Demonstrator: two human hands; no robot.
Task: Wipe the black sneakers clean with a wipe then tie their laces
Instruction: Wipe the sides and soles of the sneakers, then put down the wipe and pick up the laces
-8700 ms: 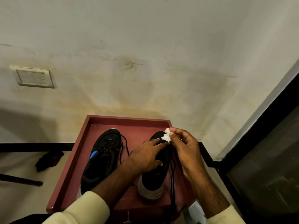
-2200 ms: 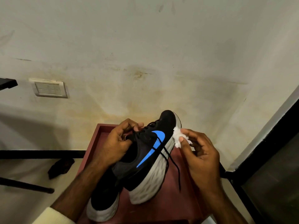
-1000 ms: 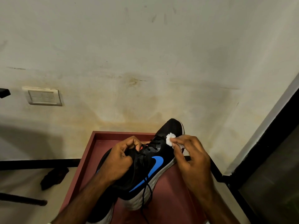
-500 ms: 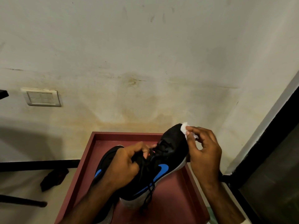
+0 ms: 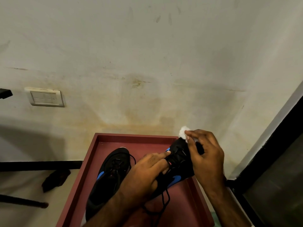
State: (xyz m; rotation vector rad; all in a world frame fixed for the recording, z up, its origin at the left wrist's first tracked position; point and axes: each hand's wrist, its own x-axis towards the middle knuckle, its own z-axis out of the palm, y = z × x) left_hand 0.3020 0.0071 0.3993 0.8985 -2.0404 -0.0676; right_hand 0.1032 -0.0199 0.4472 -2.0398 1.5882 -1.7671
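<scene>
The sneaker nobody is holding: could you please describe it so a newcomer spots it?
Find the red tray below the stained wall. The sneaker lies flat in its left half, black with a blue mark. Its mate is in the left hand, the right hand holding a wipe to it; nobody holds this one.

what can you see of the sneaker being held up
Black sneaker with a blue side logo, fabric-looking upper, held tilted above the red tray, toe toward the wall. The left hand holds it around the lacing; the right hand pinches a white wipe at its toe. Its black laces hang loose, untied.
</scene>
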